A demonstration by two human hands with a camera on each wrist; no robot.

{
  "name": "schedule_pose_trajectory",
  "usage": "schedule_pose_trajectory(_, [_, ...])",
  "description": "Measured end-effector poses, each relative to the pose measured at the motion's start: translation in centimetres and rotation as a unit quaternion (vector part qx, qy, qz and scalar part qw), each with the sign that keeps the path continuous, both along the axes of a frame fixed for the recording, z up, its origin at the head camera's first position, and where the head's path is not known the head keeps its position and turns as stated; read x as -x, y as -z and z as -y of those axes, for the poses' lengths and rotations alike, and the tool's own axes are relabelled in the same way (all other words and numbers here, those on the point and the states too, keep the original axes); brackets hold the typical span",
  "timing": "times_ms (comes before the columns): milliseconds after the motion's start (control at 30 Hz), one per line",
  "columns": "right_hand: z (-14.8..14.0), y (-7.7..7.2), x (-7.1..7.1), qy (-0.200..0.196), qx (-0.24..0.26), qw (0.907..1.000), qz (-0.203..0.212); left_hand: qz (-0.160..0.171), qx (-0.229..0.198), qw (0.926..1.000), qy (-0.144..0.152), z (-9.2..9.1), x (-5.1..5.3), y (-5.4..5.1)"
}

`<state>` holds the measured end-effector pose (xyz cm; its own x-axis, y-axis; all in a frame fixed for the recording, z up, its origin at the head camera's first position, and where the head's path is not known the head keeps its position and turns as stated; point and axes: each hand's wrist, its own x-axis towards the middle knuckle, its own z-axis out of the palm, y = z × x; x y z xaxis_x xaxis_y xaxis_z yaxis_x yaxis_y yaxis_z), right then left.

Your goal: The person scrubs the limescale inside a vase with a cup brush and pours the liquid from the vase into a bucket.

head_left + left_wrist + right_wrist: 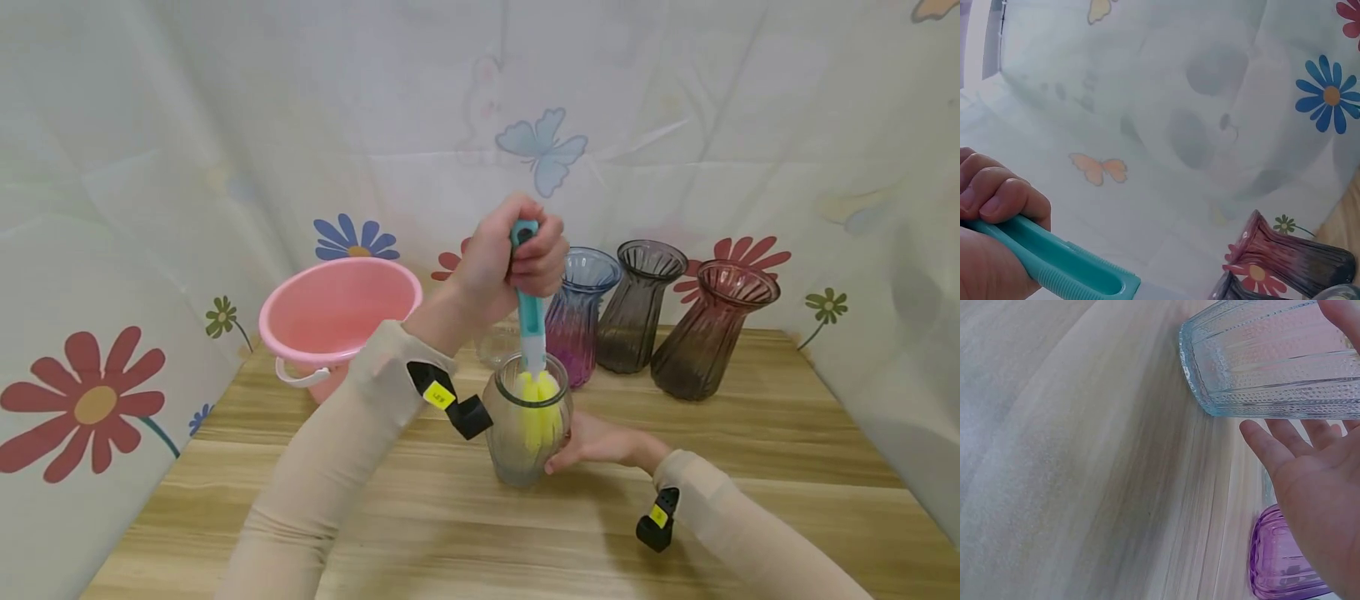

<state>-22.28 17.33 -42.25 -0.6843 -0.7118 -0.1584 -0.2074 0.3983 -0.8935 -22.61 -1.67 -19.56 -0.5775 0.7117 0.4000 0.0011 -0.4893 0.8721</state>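
Note:
In the head view my left hand (501, 262) grips the teal handle of a bottle brush (532, 315), held upright. Its yellow sponge head (538, 425) is inside a clear ribbed glass vase (510, 462), showing through the wall. From the right, my right hand (597, 442) holds the vase low on its side. The left wrist view shows curled fingers (1013, 194) round the brush handle (1079, 269). In the right wrist view the vase (1260, 369) lies between thumb and fingers (1266, 444). Whether its base touches the table cannot be told.
A pink bucket (341, 265) with a white handle stands back left. Behind the brush are a partly hidden clear glass (491, 346), a blue-purple vase (566, 329), a grey vase (633, 325) and a red-grey vase (693, 350). A patterned cloth (420, 83) borders the wooden table (420, 542).

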Motion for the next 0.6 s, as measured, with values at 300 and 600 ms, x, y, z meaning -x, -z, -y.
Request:
schedule_pose_trajectory(300, [0.0,0.3,-0.1,0.007,0.009,0.9999,0.005,0.011,0.004,0.9998,0.017,-0.2,-0.2,0.8])
schedule_pose_trajectory(600, [0.2,0.5,-0.2,0.014,0.011,0.9998,0.002,0.023,0.065,0.9976,-0.003,-1.3,0.5,6.7])
